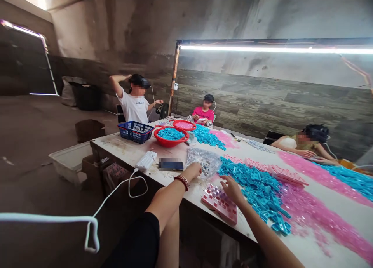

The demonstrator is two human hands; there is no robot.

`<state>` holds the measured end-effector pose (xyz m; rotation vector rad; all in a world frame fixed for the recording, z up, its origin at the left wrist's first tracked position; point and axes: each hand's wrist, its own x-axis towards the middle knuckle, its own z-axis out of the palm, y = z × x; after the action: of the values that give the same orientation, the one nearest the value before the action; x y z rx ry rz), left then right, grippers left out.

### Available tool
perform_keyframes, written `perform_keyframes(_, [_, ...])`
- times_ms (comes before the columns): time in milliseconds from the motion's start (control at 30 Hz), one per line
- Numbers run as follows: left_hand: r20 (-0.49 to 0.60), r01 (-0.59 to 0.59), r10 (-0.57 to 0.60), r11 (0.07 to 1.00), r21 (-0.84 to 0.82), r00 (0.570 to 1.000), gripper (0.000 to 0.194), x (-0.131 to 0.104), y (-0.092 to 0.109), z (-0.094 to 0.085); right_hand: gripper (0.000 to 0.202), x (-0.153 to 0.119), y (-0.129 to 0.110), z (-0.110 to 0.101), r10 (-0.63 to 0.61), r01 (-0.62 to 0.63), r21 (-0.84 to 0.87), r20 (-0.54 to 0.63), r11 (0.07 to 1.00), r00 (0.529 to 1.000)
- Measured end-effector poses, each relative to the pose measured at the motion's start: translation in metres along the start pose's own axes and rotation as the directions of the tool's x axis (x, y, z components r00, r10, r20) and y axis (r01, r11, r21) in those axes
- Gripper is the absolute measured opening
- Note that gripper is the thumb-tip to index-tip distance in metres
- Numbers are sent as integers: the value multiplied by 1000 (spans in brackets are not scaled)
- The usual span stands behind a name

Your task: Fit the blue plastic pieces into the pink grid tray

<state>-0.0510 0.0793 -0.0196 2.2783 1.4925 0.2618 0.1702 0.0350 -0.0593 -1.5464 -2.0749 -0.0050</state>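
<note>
My left hand (194,170) is at the near edge of a clear plastic bag (211,156) of small metallic pieces. Its fingers are curled, and whatever is in them is hidden. My right hand (233,189) hovers over the far right end of a pink tray (220,207), fingers slightly apart, with nothing visible in them. The tray has rows of square slots, some with glossy clear pieces. Right beside that hand spreads a heap of blue plastic parts (259,184).
Pink translucent pieces (323,211) cover the table's right side. Several pink trays (288,174) stand behind the blue heap. A phone (171,164), a white power bank (146,161) with a cable, a red colander (171,143) and a blue basket (135,138) sit leftward. Three people sit around the table.
</note>
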Motion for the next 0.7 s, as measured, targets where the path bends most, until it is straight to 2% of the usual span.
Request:
perform_keyframes(167, [-92,-133,127,989,-70,988,20,-12,10,-8,32,35,-3,8,-149,142,54,142,988,979])
perform_keyframes(333, [-119,-268,252,952,-148,960,25,-23,25,-5,18,47,-4,10,-148,147,18,207,989,967])
perform_keyframes(533, [-91,-361,350,913,-191,932,23,-32,45,5,16,39,2,-6,-85,92,-20,228,996,970])
perform_keyframes(700, [-63,-439,435,881,-177,898,25,-34,55,14,30,16,6,-34,-45,42,19,239,999,970])
